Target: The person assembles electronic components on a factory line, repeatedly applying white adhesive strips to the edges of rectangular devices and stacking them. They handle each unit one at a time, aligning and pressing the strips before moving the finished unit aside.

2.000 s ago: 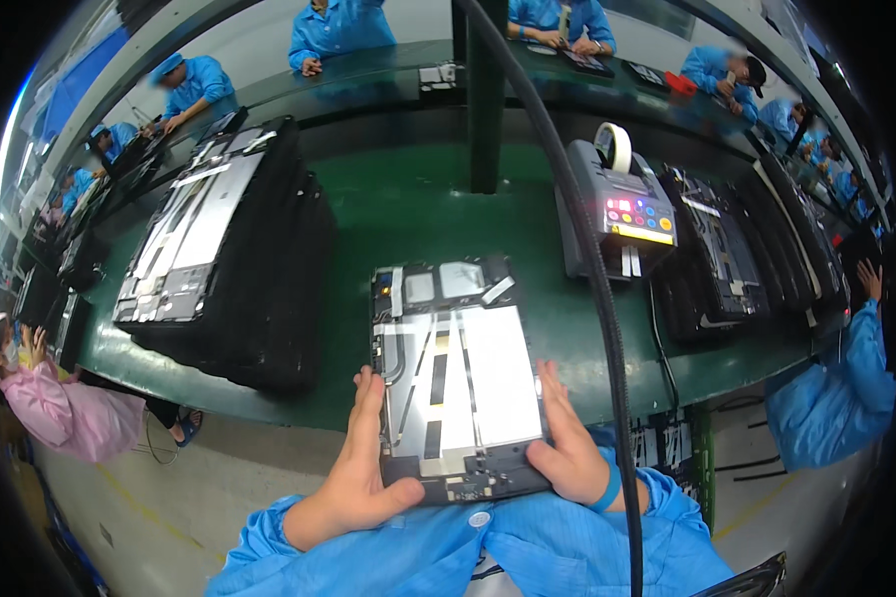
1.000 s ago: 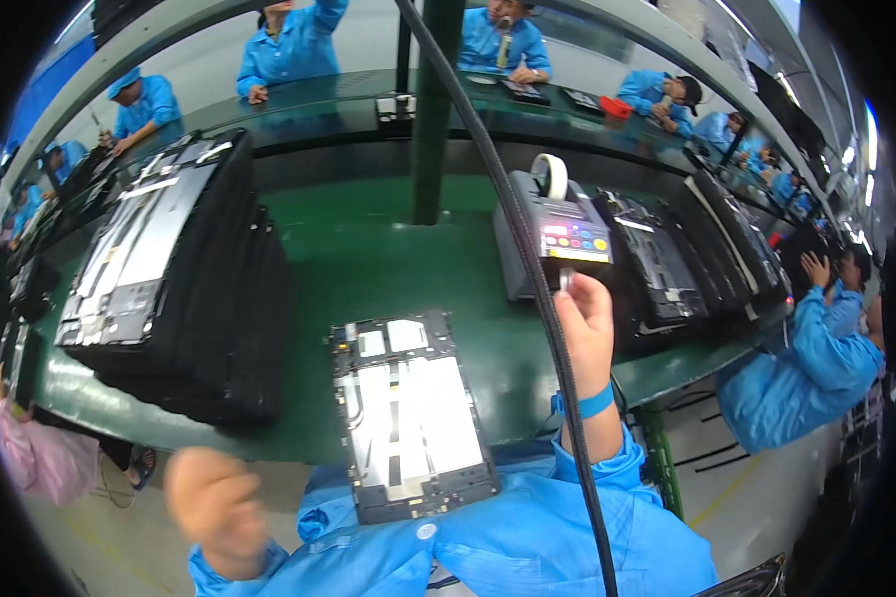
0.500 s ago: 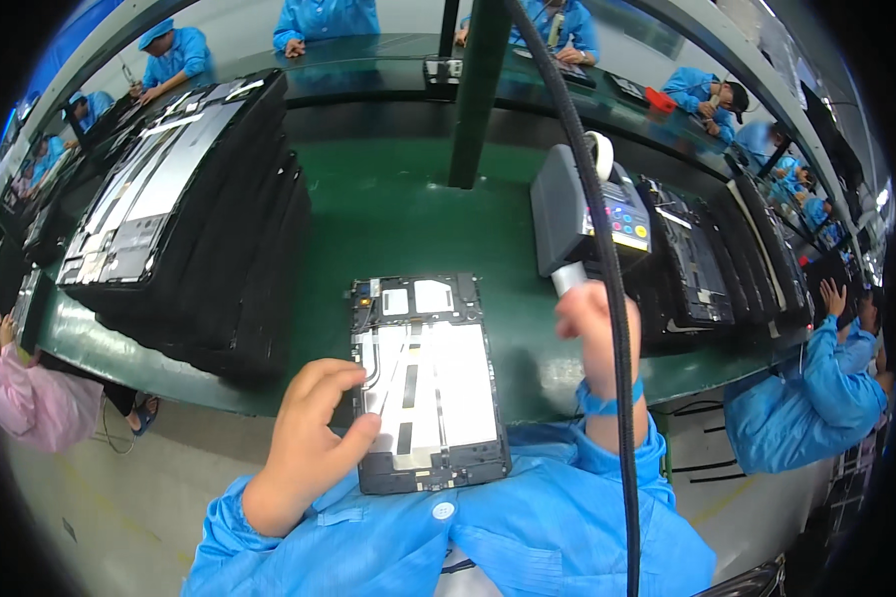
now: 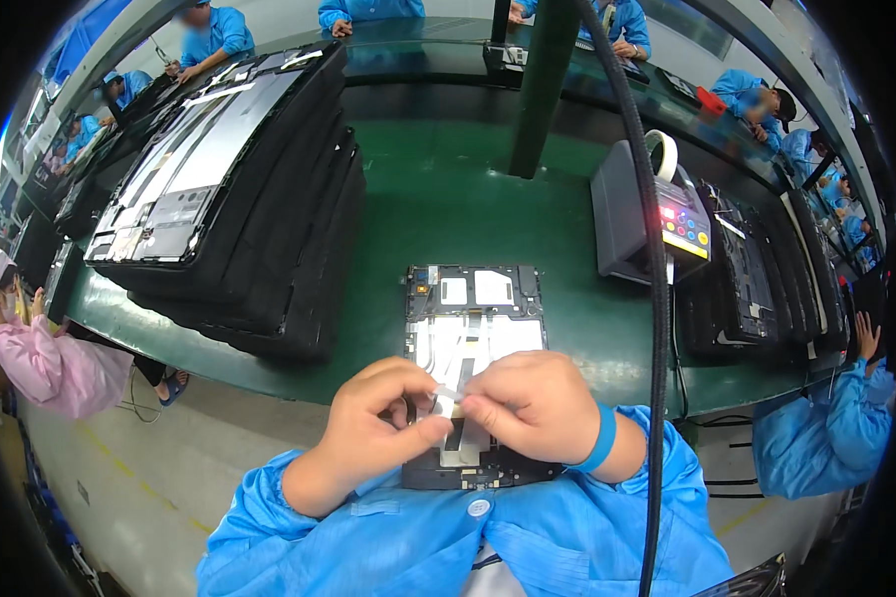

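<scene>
A tablet's opened back [image 4: 516, 333], black-framed with white and silver parts inside, lies on the bench right in front of me. Over its middle my left hand [image 4: 383, 413] and my right hand [image 4: 528, 403] meet. Between their closed fingertips stretches a short, pale strip of tape [image 4: 447, 400]. My left thumb and forefinger pinch one end, my right ones the other. Whether the strip touches the tablet cannot be made out. A blue band [image 4: 600, 438] circles my right wrist.
On the left rises a tall stack of opened tablets in black trays [image 4: 259, 229]. A grey tape dispenser [image 4: 632, 214] with coloured buttons stands at right, beside more upright tablets [image 4: 742, 269]. A black cable [image 4: 657, 328] hangs down in front. Co-workers in blue sit around the green bench [image 4: 458, 214].
My right hand has come from the tape dispenser to the tablet, bringing the strip of tape. My left hand has left the tablet's edge and now pinches the strip too. The view has shifted left.
</scene>
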{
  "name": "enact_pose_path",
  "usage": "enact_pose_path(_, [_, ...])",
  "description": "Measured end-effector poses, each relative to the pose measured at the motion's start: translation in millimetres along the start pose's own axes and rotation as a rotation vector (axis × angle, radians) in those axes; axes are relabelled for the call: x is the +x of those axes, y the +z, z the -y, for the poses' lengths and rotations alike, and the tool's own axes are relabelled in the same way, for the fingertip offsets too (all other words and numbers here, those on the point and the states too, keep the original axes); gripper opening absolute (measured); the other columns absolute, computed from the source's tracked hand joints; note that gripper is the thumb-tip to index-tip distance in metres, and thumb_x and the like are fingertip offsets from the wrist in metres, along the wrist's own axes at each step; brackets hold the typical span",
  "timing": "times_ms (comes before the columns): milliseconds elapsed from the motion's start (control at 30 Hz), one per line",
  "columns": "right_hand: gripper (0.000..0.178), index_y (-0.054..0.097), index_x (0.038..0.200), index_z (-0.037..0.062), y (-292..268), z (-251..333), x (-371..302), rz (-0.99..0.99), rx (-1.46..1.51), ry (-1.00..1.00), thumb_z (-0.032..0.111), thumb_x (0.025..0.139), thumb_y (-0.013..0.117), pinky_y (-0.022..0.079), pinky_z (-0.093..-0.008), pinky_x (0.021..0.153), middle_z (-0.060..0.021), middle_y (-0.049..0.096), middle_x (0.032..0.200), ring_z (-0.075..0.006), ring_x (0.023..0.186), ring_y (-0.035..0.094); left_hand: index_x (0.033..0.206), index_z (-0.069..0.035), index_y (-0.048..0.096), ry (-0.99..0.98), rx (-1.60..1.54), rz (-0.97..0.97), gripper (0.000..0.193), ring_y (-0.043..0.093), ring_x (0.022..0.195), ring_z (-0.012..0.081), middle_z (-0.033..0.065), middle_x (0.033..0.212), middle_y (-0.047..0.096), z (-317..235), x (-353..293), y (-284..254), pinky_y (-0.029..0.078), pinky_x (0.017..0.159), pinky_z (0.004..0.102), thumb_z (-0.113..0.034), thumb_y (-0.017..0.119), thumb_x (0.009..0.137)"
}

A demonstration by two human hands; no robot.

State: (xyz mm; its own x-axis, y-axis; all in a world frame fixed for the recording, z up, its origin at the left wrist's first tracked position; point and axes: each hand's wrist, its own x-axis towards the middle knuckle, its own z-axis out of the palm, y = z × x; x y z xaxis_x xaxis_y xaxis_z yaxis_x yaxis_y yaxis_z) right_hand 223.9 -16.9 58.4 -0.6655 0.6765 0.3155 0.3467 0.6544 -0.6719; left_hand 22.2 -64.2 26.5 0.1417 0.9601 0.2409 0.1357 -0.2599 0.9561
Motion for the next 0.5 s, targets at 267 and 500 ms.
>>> enact_pose_path(267, [0.015,0.067,0.084,0.0042,6.6,1.7,4.7,-0.028,0.131,0.168,0.019,0.083,0.065,0.049,-0.0356,0.057,-0.0117,0.065,0.075,-0.0277,0.064,0.063,0.081,0.0,0.069,0.239,-0.089,-0.124,0.005,0.057,0.068,0.0119,0.0083,0.081,0.064,25.3,-0.5,-0.6,0.043,0.055,0.0234,-0.001,0.071,0.076])
enact_pose_path(500, [0.014,0.064,0.082,0.0028,4.8,-10.6,12.8,-0.051,0.067,0.036,0.016,0.08,0.065,0.048,-0.0373,0.06,-0.0142,0.061,0.073,-0.0315,0.068,0.061,0.09,0.0,0.068,0.3,0.229,-0.096,0.012,0.06,0.073,0.0182,0.0103,0.086,0.064,22.6,6.5,-7.5,0.047,0.062,0.0282,-0.006,0.067,0.079])
